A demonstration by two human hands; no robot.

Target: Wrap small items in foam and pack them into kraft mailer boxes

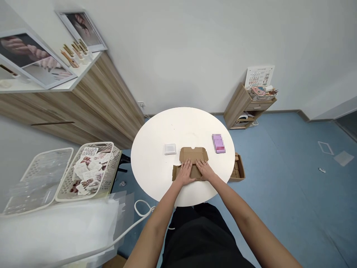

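Observation:
A brown cardboard box blank (193, 153), unfolded with its lid flap toward the far side, lies near the front of the white round table (150, 163). My left hand (184, 173) rests on its left part, fingers stretched out. On the right part lies my right hand (205, 170), its fingers also extended over the cardboard. Both palms cover some of the near panel. To the left of the box is a small clear, flat case (170, 149). At the right sits a purple item (218, 143), blurred out by pixels.
Left of the table stand white plastic baskets (107, 160), one filled with printed packets. A wooden cabinet (111, 100) rises behind them. A carton of folded boxes (237, 169) is on the floor at the right, near a small shelf unit (237, 102). A white cable (131, 227) hangs at front left.

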